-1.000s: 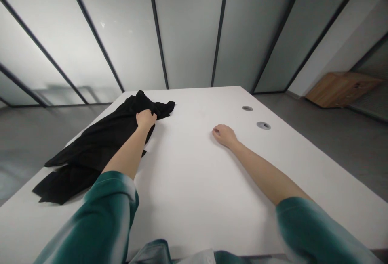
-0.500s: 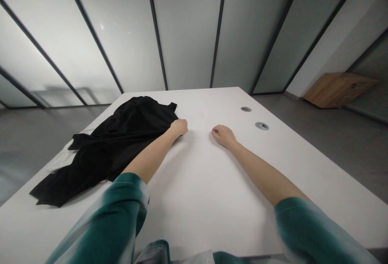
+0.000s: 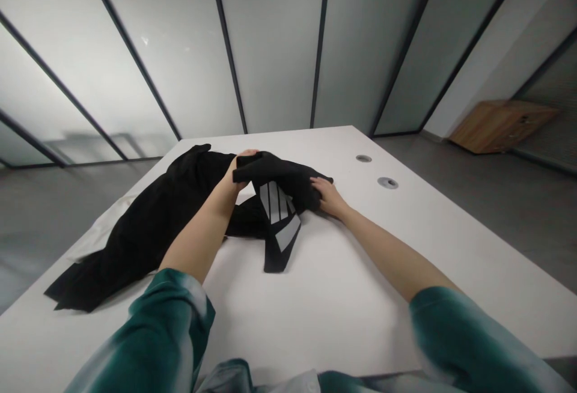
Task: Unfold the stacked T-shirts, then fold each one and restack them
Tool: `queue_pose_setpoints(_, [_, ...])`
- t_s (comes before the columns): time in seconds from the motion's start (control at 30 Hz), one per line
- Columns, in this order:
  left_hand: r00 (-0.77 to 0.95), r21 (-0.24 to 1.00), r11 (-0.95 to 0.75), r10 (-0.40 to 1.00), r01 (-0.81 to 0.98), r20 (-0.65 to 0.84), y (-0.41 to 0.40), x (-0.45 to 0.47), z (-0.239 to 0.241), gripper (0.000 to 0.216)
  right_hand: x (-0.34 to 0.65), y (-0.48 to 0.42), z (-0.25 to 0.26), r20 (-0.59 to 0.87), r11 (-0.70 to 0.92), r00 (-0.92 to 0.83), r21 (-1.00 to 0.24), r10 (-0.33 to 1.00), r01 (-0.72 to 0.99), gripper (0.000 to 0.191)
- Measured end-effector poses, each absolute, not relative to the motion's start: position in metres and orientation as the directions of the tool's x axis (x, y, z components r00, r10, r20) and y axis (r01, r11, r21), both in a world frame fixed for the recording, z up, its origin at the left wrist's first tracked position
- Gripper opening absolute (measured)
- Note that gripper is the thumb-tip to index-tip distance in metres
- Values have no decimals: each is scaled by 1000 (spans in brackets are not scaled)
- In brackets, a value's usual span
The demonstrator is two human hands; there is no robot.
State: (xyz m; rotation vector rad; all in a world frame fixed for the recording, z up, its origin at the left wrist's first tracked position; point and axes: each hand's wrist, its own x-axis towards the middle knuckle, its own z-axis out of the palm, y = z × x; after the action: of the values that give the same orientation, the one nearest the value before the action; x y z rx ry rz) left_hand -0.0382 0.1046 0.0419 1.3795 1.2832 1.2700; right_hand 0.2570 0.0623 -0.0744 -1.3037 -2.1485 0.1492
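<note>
A black garment [image 3: 148,225] with white stripes [image 3: 276,207] lies across the left and middle of a white table [image 3: 342,285]. My left hand [image 3: 238,167] is closed on a fold of the garment and holds it raised above the table. My right hand [image 3: 328,196] grips the other end of the same raised fold near the table's middle. The striped part hangs down between my hands and touches the tabletop.
Two round grey cable grommets [image 3: 387,182] sit in the table at the right. Frosted glass wall panels with dark frames stand behind the table. A low wooden cabinet [image 3: 500,125] is on the floor at the far right.
My left hand pulled the garment rightward across the table and lifted a fold. My right hand, resting bare on the table before, now grips the garment. White stripes have come into view.
</note>
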Motion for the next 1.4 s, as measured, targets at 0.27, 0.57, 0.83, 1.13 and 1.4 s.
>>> queue_pose_setpoints(0.27, [-370, 913, 99, 927, 396, 60, 108, -79, -22, 15, 245, 50, -56, 359, 297, -157, -378, 920, 877, 24])
queue_pose_setpoints(0.57, [651, 347, -702, 710, 622, 268, 41, 13, 20, 74, 237, 44, -38, 410, 86, 125, -459, 904, 884, 19])
queue_pose_setpoints(0.83, [379, 501, -423, 905, 755, 193, 52, 19, 7, 28, 259, 43, -22, 299, 393, -274, -488, 914, 779, 27])
queue_pose_setpoints(1.13, [55, 894, -318, 947, 315, 318, 73, -51, 30, 31, 283, 54, -16, 218, 275, -173, -639, 960, 719, 13])
queue_pose_setpoints(1.4, [432, 422, -360, 898, 832, -86, 61, -89, 59, 17, 318, 36, 57, 118, 139, -81, -927, 990, 348, 16])
